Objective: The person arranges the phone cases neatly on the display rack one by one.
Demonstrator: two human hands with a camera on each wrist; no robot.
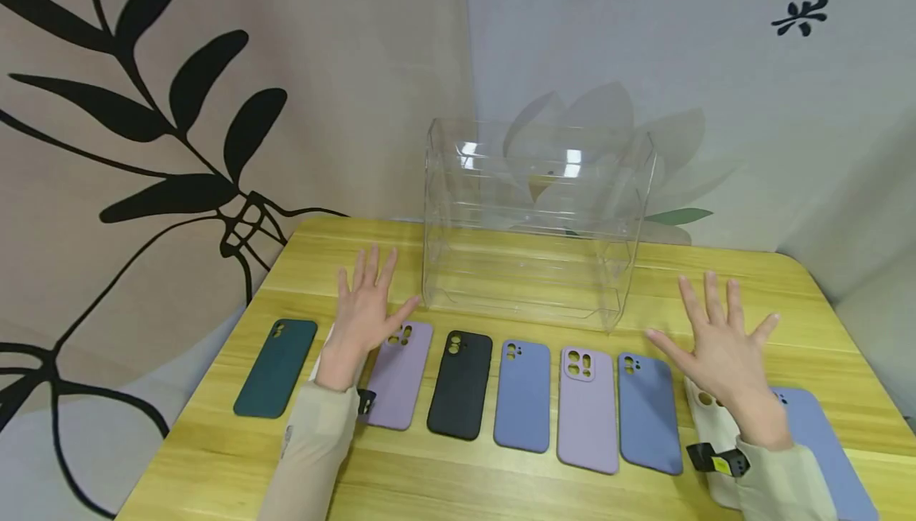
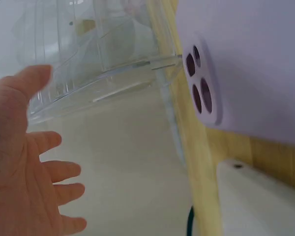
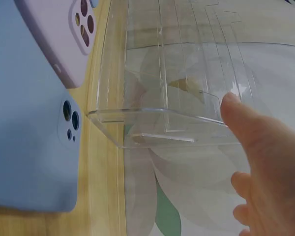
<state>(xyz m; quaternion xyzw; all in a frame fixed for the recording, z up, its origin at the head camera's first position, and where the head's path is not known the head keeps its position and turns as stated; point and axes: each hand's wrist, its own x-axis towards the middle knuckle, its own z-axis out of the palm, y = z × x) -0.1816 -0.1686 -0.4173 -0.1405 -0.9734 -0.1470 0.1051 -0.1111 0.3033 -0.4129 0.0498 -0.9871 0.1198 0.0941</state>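
Observation:
My left hand (image 1: 360,320), fingers spread, hovers over a row of phone cases and holds nothing. Beneath it lie a lilac case (image 1: 401,378) and a white case (image 2: 260,204), mostly covered by the arm in the head view. My right hand (image 1: 724,350) is spread too, with nothing in it, above a cream case (image 1: 716,425) and a blue case (image 1: 816,433). Between the hands are a black case (image 1: 460,384), a periwinkle case (image 1: 522,402), another lilac case (image 1: 587,417) and a slate-blue case (image 1: 649,417). At far left is a dark green case (image 1: 275,370).
A transparent tiered plastic rack (image 1: 533,258) stands behind the cases, near the back of the wooden table (image 1: 401,481). Behind the table hangs a pale curtain (image 1: 372,91) printed with dark leaves.

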